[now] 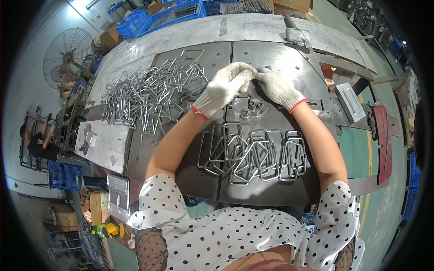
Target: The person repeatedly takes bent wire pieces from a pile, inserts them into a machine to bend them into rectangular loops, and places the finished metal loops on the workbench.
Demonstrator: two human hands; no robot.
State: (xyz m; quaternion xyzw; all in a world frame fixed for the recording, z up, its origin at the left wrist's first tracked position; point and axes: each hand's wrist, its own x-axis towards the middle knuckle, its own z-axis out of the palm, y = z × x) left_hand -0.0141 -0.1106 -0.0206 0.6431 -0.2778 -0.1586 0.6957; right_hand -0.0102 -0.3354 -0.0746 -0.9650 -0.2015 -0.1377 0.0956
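Far left of both hands, beyond the edge of the surface (pixel 190 31): a standing fan (pixel 65 52), blue crates (pixel 135 20) behind it, another person (pixel 36 142) low at the picture's rim.

Just left of the left fingers: a big tangled heap of bent wire loops (pixel 149 92) spread across the grey metal surface, nearest loops almost at the glove's wrist.

Left hand (pixel 221 88) in a white knit glove with a red cuff, reaching up and to the right, fingers (pixel 242 72) curled together and pressed down at the middle seam of the dark plate. Whatever lies under them hidden by the glove; cannot tell whether clamped on a wire piece or merely pushing on it.

Right hand (pixel 278 88), same kind of glove, touching the left at the fingertips, fingers (pixel 262 74) bunched and laid flat against the same spot.

Just below the two hands: a cluster of round pegs (pixel 248 108) set in the plate.

Nearer the body, between the forearms: a smaller pile of rectangular wire frames (pixel 253 156), overlapping, well apart from the fingers.

Right of the right fingers: a flat grey metal block (pixel 350 101).
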